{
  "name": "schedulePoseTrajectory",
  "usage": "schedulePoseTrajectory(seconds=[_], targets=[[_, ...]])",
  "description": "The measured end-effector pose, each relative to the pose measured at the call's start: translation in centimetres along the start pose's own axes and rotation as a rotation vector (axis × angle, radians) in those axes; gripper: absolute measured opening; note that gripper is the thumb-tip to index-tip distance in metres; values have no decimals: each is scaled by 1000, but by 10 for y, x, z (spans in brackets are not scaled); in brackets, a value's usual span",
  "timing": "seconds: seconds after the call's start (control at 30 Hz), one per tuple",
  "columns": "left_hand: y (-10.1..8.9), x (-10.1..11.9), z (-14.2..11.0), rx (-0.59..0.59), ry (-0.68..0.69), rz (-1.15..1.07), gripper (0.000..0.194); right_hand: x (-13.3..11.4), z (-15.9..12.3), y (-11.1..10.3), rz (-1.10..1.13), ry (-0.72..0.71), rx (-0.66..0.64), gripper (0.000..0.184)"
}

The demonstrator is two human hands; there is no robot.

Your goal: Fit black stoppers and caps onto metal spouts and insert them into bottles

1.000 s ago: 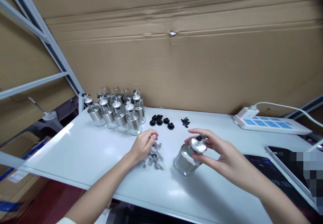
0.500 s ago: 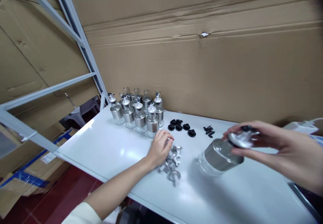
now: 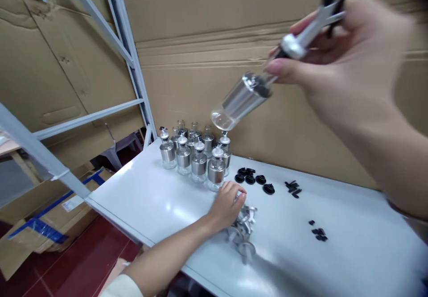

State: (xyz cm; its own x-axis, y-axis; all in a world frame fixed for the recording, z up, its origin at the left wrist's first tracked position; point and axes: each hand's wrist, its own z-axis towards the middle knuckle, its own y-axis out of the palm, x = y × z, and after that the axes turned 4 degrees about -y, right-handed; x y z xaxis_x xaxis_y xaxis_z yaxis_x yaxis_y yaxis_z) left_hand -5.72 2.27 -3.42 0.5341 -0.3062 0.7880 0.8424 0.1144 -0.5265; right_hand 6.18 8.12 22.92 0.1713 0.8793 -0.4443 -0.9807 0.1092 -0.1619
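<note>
My right hand (image 3: 347, 65) is raised high, gripping a glass oil bottle (image 3: 241, 101) by its neck. The bottle is tilted, its base to the lower left, with a steel band round the body and a silver pourer top (image 3: 297, 43) with a black flap at the upper right. Down on the table, my left hand (image 3: 228, 205) rests with loosely bent fingers and a gap at the thumb. It is beside a pile of silver pourer parts (image 3: 245, 221) and partly covers them. Just beyond it stands a capped bottle (image 3: 216, 170) in a group of similar ones.
Several bottles, some uncapped (image 3: 207, 138), stand at the table's back left. Black round stoppers (image 3: 261, 179), black slim pieces (image 3: 293, 187) and small black bits (image 3: 320, 234) lie to the right. A cardboard wall (image 3: 200, 78) backs the white table (image 3: 133, 199); a metal rack post (image 3: 133, 65) rises at left.
My right hand has lifted the bottle from low over the table to high up, tilting it further. My left hand stays by the silver parts. The view has shifted.
</note>
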Motion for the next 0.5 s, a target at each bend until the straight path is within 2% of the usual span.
schedulePoseTrajectory(seconds=[0.03,0.07,0.23,0.33,0.5], targets=[[-1,1,0,0,-1,2,24,1,4,12,6,-90,-57,41],[-1,1,0,-1,-1,4,24,3,7,23,17,-113,-77,41],[-3,2,-1,-13,8,6,26,23,12,69,-90,-112,-199,36],[-2,1,-1,-24,16,15,26,38,9,88,-152,-68,-319,32],[0,-1,-1,-41,32,9,25,61,-1,108,-281,-31,-428,30]])
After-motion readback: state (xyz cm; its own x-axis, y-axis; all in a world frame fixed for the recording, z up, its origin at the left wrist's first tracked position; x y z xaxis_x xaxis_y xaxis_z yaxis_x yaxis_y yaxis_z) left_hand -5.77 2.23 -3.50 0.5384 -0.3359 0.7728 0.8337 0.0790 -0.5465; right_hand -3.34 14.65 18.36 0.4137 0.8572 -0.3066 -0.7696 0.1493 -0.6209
